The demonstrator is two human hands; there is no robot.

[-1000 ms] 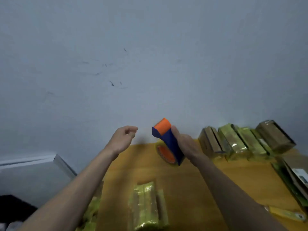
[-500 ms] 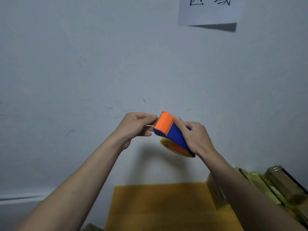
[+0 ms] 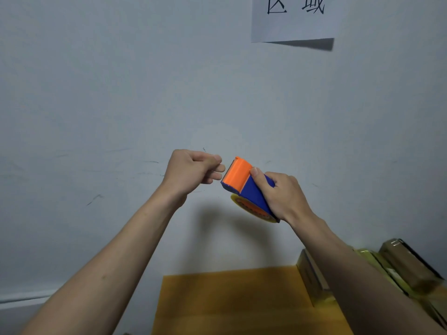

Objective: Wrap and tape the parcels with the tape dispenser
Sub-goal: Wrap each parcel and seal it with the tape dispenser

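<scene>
The right hand point(image 3: 283, 197) grips the tape dispenser point(image 3: 246, 187), raised before the wall, above the yellow table point(image 3: 229, 301). The left hand point(image 3: 193, 171), half a second ago touching the orange blade end, now sits just beside it, fingers curled; whether it pinches tape cannot be told. Taped parcels point(image 3: 396, 269) stand right of the dispenser, below. Judgement: tape end being freed; taping not begun.

parcels point(image 3: 408, 269): cut by right edge | tape roll point(image 3: 251, 209): mostly hidden behind dispenser point(image 3: 249, 187)

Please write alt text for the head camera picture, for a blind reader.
The right hand grips a blue and orange tape dispenser raised before a pale wall; the left hand, fingers curled, is at its toothed edge. Wrapped parcels lie at lower right.
</scene>
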